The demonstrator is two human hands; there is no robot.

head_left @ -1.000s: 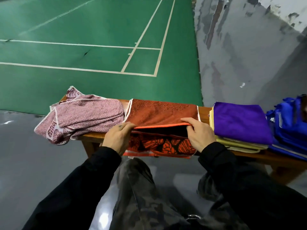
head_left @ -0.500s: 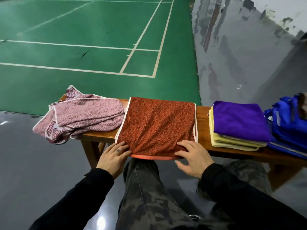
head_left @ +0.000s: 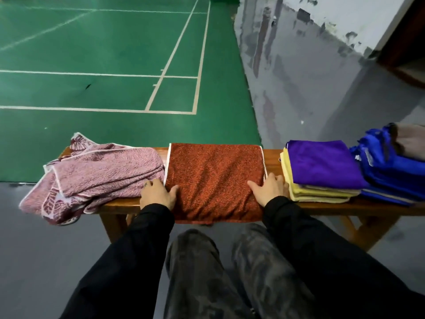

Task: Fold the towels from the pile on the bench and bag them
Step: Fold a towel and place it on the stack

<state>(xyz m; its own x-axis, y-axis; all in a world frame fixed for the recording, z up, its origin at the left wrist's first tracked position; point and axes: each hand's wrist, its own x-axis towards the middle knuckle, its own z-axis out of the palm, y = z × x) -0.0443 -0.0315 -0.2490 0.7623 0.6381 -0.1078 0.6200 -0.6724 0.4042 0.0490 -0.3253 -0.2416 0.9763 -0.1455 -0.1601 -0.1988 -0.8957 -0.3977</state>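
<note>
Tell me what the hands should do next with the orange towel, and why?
Probably fold it in half sideways. The orange towel lies flat across the bench, with the left hand and right hand resting on its side edges, and it looks wider than the purple towel on the folded stack.

Folded towel point(head_left: 215, 180) mid-bench point(head_left: 273, 154), crumpled towel pile point(head_left: 96, 176) left, folded stack point(head_left: 322, 171) right, bag point(head_left: 391, 166) beyond.

Green court floor point(head_left: 103, 65) with white lines point(head_left: 174, 51) lies beyond the grey floor point(head_left: 310, 107). A stained wall point(head_left: 345, 17) borders the grey floor's far right, beside a dark doorway point(head_left: 407, 49).
</note>
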